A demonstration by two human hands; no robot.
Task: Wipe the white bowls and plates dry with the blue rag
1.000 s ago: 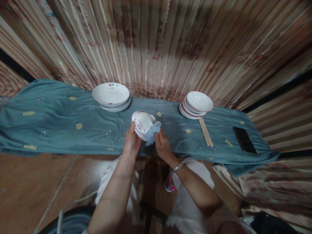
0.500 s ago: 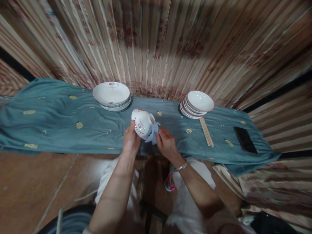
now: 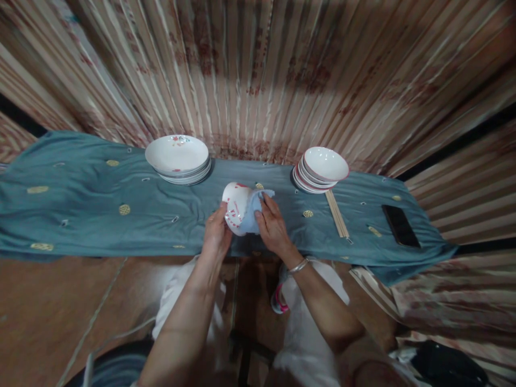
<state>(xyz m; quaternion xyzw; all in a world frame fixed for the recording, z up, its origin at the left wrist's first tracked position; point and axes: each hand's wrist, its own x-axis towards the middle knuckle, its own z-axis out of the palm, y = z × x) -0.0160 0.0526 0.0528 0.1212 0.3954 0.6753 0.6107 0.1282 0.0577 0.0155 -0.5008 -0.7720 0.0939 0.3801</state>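
Note:
Above the near part of the table, my left hand (image 3: 216, 226) grips a white bowl (image 3: 233, 207) with red markings by its left side. The bowl is tilted on its side, its outer wall facing me. My right hand (image 3: 274, 223) is closed on a light blue cloth (image 3: 252, 212), which lies against the bowl's right side and covers its foot. A silver bangle (image 3: 299, 265) circles my right wrist.
On the teal tablecloth (image 3: 88, 199), a stack of white plates (image 3: 177, 156) stands left and stacked bowls (image 3: 325, 164) stand right. Chopsticks (image 3: 336, 215) lie before the bowls, a black phone (image 3: 400, 226) farther right. A pleated curtain (image 3: 242, 80) hangs behind.
The blue cloth has moved up and spread over more of the bowl's right side, hiding its foot. My right hand has moved with it. The view has shifted slightly.

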